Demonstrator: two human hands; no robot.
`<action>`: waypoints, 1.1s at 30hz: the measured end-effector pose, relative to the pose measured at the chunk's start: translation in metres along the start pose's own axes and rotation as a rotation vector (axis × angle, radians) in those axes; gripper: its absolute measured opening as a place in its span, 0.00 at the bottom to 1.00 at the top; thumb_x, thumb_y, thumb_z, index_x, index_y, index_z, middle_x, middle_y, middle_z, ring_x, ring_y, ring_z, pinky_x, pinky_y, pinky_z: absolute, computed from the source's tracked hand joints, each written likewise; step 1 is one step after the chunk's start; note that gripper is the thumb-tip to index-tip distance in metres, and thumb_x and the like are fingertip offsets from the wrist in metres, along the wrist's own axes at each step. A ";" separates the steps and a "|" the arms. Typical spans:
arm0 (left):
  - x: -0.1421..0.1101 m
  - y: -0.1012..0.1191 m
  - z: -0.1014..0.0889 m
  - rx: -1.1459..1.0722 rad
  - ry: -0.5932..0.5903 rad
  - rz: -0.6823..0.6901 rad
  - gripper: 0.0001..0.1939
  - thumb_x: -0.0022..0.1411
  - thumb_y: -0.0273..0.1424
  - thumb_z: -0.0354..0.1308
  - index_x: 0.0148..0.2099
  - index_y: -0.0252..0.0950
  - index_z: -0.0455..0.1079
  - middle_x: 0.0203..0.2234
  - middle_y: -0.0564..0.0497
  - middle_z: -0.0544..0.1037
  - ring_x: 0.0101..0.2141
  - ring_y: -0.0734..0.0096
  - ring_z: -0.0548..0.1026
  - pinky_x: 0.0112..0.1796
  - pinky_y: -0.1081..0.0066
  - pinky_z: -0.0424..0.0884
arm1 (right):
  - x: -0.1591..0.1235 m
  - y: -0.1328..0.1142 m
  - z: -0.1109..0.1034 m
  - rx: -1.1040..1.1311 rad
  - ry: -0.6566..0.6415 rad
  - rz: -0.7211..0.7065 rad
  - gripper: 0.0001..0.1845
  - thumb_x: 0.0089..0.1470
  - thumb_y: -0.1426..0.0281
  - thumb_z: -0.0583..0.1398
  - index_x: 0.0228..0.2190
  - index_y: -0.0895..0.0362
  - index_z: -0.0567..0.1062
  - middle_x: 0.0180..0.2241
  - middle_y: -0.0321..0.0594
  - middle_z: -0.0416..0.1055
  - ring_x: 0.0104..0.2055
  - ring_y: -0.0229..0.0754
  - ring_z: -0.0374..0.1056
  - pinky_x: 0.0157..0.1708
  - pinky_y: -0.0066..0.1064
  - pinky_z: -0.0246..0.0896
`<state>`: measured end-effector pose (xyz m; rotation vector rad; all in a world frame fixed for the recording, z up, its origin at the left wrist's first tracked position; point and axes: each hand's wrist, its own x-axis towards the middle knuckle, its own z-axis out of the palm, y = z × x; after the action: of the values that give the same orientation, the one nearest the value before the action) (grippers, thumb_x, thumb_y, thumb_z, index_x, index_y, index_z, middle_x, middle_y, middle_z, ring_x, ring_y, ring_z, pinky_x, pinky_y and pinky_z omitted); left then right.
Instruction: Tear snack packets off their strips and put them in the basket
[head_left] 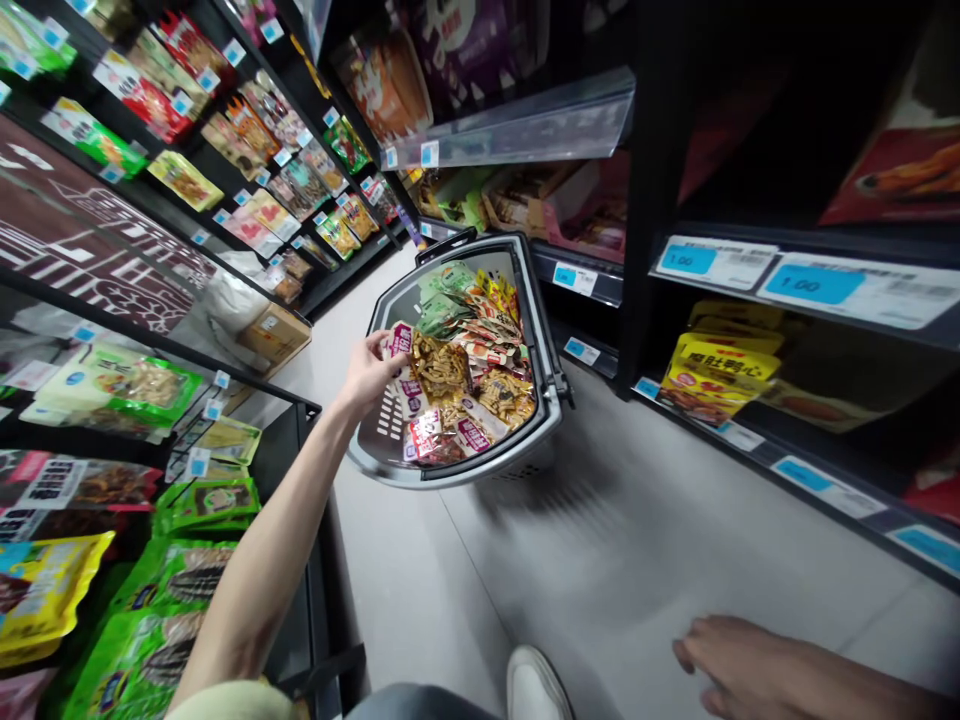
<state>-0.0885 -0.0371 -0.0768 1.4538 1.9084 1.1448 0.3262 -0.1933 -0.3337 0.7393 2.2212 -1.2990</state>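
My left hand (369, 372) is closed on the edge of a snack packet (441, 366), a clear bag with brown pieces inside and a purple and white label. The packet lies over the left side of a grey shopping basket (450, 478) on the floor. Inside the basket are more snack packets (506, 397) with purple labels, a row of small reddish packets (487, 335) and green packets (448, 290). Low at the right, my right hand (724, 660) hangs above the floor, slightly blurred. Its fingers are loosely bent and apart, with nothing visible in them.
Dark shelves (750, 375) with price tags stand close at the right, holding yellow packets (720, 370). Racks of bagged snacks (184, 580) line the left. A cardboard box (279, 335) sits behind them. My white shoe (536, 685) is on the grey floor (420, 560).
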 end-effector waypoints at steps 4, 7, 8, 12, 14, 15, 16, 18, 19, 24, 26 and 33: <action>-0.009 0.028 -0.030 -0.082 0.099 0.063 0.17 0.41 0.27 0.65 0.37 0.33 0.71 0.28 0.53 0.76 0.26 0.76 0.73 0.30 0.77 0.70 | -0.001 -0.012 -0.021 -0.063 -0.046 -0.039 0.22 0.47 0.70 0.58 0.44 0.63 0.78 0.42 0.61 0.74 0.48 0.66 0.69 0.48 0.52 0.61; -0.021 0.058 -0.057 -0.185 0.151 0.129 0.15 0.41 0.26 0.65 0.35 0.35 0.71 0.28 0.55 0.76 0.26 0.76 0.73 0.32 0.75 0.73 | 0.005 -0.014 -0.034 0.147 0.012 -0.073 0.17 0.51 0.67 0.58 0.41 0.59 0.78 0.40 0.53 0.75 0.45 0.58 0.71 0.45 0.45 0.64; -0.027 0.069 -0.065 -0.213 0.150 0.135 0.15 0.41 0.26 0.64 0.36 0.35 0.71 0.28 0.55 0.76 0.26 0.75 0.73 0.33 0.73 0.74 | 0.007 -0.016 -0.039 0.282 0.009 -0.085 0.16 0.52 0.64 0.58 0.39 0.59 0.77 0.39 0.51 0.75 0.43 0.55 0.72 0.42 0.42 0.65; -0.059 0.103 -0.069 -0.272 0.023 0.094 0.16 0.39 0.26 0.65 0.36 0.37 0.73 0.26 0.55 0.78 0.25 0.70 0.74 0.29 0.69 0.75 | 0.008 -0.032 -0.067 0.977 -0.088 -0.187 0.30 0.54 0.46 0.58 0.41 0.61 0.73 0.43 0.54 0.74 0.40 0.48 0.74 0.35 0.33 0.66; -0.078 0.110 -0.047 -0.271 -0.190 0.005 0.16 0.38 0.27 0.65 0.35 0.36 0.73 0.24 0.53 0.77 0.22 0.68 0.74 0.25 0.68 0.73 | -0.003 -0.047 -0.084 1.285 -0.122 -0.295 0.34 0.55 0.42 0.56 0.45 0.60 0.72 0.48 0.55 0.71 0.45 0.48 0.72 0.40 0.34 0.67; -0.088 0.111 -0.030 -0.262 -0.341 -0.057 0.17 0.37 0.27 0.66 0.35 0.36 0.74 0.24 0.52 0.77 0.22 0.67 0.74 0.24 0.68 0.73 | -0.011 -0.055 -0.091 1.403 -0.143 -0.359 0.34 0.56 0.42 0.55 0.47 0.59 0.71 0.51 0.55 0.69 0.49 0.48 0.71 0.43 0.36 0.66; -0.096 0.110 -0.009 -0.246 -0.511 -0.120 0.18 0.38 0.28 0.67 0.36 0.35 0.74 0.25 0.50 0.77 0.23 0.65 0.75 0.24 0.68 0.73 | -0.020 -0.062 -0.098 1.493 -0.161 -0.419 0.35 0.56 0.42 0.54 0.48 0.59 0.71 0.53 0.54 0.68 0.51 0.49 0.69 0.46 0.39 0.66; -0.111 0.106 0.038 -0.208 -0.849 -0.204 0.19 0.38 0.27 0.68 0.38 0.35 0.75 0.28 0.47 0.78 0.27 0.63 0.76 0.26 0.68 0.72 | -0.038 -0.072 -0.106 1.593 -0.168 -0.508 0.37 0.53 0.40 0.57 0.48 0.58 0.71 0.52 0.52 0.69 0.53 0.51 0.67 0.52 0.42 0.63; -0.117 0.104 0.062 -0.203 -0.990 -0.229 0.18 0.40 0.27 0.67 0.38 0.34 0.74 0.29 0.47 0.78 0.28 0.64 0.76 0.27 0.70 0.72 | -0.046 -0.074 -0.108 1.605 -0.155 -0.532 0.37 0.50 0.40 0.60 0.48 0.58 0.72 0.51 0.51 0.70 0.54 0.52 0.67 0.53 0.43 0.62; -0.130 0.078 0.154 -0.372 -1.072 -0.325 0.20 0.45 0.25 0.67 0.43 0.34 0.72 0.33 0.47 0.78 0.32 0.67 0.76 0.31 0.72 0.72 | -0.073 -0.065 -0.099 1.497 0.023 -0.454 0.31 0.40 0.65 0.74 0.45 0.59 0.74 0.44 0.46 0.75 0.47 0.51 0.72 0.51 0.44 0.66; -0.135 0.059 0.173 -0.524 -0.949 -0.444 0.24 0.48 0.29 0.68 0.49 0.35 0.71 0.37 0.46 0.78 0.34 0.66 0.77 0.35 0.70 0.73 | -0.078 -0.056 -0.092 1.539 0.227 -0.339 0.26 0.41 0.68 0.73 0.43 0.60 0.75 0.42 0.46 0.76 0.43 0.49 0.74 0.48 0.41 0.69; -0.196 -0.011 0.214 -1.114 -1.012 -0.757 0.23 0.57 0.34 0.64 0.54 0.35 0.69 0.52 0.39 0.74 0.51 0.58 0.74 0.53 0.58 0.69 | -0.071 -0.033 -0.076 1.607 0.754 -0.150 0.24 0.48 0.60 0.69 0.46 0.54 0.73 0.49 0.42 0.73 0.50 0.50 0.70 0.53 0.41 0.67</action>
<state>0.1347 -0.1518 -0.2219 0.3945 0.6857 0.6346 0.3490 -0.1548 -0.2339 1.7671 1.1003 -3.2229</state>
